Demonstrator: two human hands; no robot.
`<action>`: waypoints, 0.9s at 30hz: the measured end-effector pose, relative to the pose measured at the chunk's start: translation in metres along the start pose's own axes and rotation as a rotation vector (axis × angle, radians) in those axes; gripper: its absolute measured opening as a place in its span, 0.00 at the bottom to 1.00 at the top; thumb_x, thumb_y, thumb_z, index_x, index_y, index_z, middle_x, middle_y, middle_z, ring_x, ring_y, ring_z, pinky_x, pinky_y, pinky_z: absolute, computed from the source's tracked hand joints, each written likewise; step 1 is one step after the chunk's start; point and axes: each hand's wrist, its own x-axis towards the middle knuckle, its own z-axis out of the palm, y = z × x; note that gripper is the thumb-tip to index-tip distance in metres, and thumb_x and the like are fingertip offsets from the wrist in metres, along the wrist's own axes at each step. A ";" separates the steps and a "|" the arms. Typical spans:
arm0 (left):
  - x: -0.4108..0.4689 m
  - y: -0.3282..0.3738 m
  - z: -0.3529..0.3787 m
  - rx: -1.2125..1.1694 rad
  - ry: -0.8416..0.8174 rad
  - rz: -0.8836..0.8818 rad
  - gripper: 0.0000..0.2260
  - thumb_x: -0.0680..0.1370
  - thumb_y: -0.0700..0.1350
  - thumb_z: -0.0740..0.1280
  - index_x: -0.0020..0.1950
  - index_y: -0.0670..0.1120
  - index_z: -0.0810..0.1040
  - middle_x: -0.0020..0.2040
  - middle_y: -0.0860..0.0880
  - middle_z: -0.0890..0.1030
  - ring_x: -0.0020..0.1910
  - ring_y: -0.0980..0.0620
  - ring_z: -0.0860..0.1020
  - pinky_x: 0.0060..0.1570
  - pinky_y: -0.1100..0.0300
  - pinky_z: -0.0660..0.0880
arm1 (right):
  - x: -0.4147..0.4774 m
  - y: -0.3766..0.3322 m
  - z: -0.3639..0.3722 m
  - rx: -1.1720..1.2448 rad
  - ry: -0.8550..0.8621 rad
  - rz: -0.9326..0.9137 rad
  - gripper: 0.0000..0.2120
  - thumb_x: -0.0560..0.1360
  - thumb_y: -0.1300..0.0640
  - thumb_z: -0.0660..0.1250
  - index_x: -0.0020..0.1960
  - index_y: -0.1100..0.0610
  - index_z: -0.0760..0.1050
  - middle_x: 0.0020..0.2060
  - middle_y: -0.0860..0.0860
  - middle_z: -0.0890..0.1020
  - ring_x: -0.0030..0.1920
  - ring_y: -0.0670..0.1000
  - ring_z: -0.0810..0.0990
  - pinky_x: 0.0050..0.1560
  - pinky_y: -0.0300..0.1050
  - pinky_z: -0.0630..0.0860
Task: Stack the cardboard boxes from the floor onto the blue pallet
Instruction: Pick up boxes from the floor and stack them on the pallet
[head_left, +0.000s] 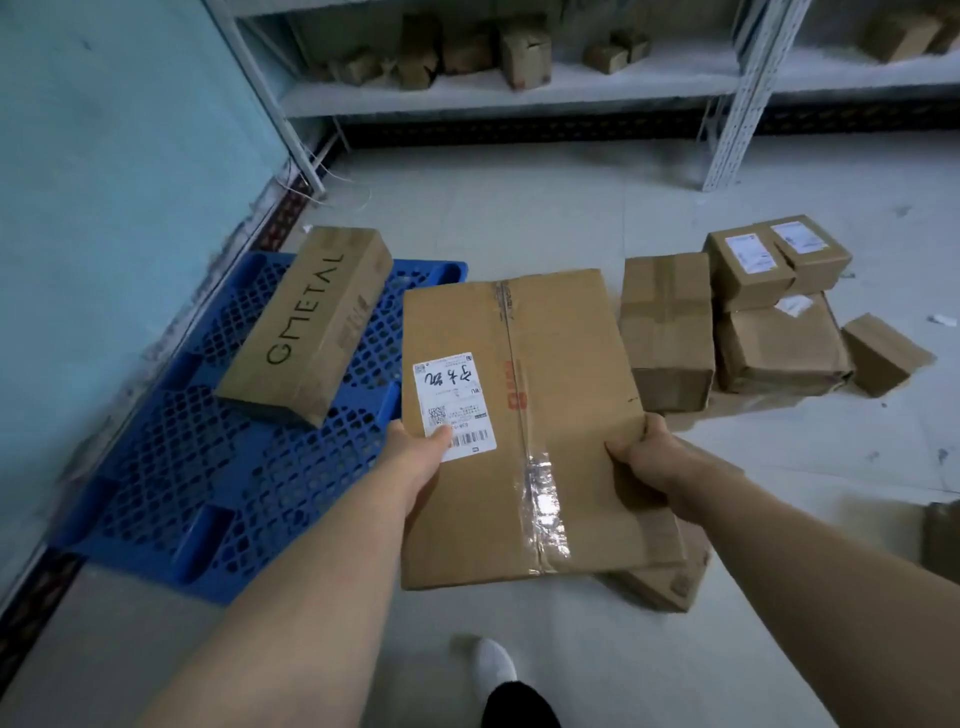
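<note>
1. Far left: a smooth teal wall (104, 208). The blue pallet (156, 457) lies along its base. It is plastic with an open lattice top, and bare lattice shows near and right of the load.
2. One long box (306, 322), lettered GMETAL, lies flat and angled on the pallet's far half. Its far end reaches past the pallet's far edge.
3. The left hand (415, 457) grips the held box (519, 395) at its left edge, thumb on the white label. The fingers are hidden underneath.
4. The held box is flat brown cardboard with glossy clear tape down the centre seam. It sits mid-scene between both hands, and its left edge overlaps the pallet's right edge in view. Contact with the pallet cannot be told.
5. The right hand (649, 462) grips the box's right edge, thumb on top, fingers hidden below.
6. Under the box's near right corner a floor box (670, 582) is mostly covered.
7. Right: a cluster of boxes (670, 332) stands packed together on the pale floor (519, 208). Open floor runs from it to the far shelving (519, 88).
8. The shelf contents are blurred.
</note>
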 end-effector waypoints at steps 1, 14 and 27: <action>0.013 -0.004 -0.017 0.003 0.004 -0.005 0.31 0.79 0.53 0.65 0.77 0.46 0.55 0.71 0.47 0.70 0.68 0.41 0.71 0.67 0.47 0.67 | 0.005 -0.008 0.019 -0.007 -0.005 0.006 0.31 0.78 0.51 0.66 0.75 0.51 0.54 0.65 0.57 0.72 0.62 0.60 0.73 0.65 0.58 0.71; 0.142 -0.018 -0.150 0.024 0.109 -0.054 0.30 0.78 0.53 0.66 0.75 0.46 0.59 0.61 0.45 0.76 0.57 0.42 0.75 0.57 0.48 0.72 | 0.058 -0.091 0.181 -0.055 -0.079 0.018 0.30 0.78 0.50 0.65 0.74 0.54 0.54 0.67 0.57 0.71 0.67 0.59 0.70 0.69 0.58 0.66; 0.294 0.091 -0.184 0.086 0.067 -0.055 0.29 0.78 0.51 0.67 0.75 0.45 0.61 0.66 0.45 0.75 0.63 0.43 0.74 0.64 0.46 0.71 | 0.195 -0.207 0.228 -0.045 -0.070 0.123 0.29 0.76 0.55 0.68 0.71 0.59 0.58 0.61 0.60 0.74 0.60 0.61 0.76 0.62 0.59 0.75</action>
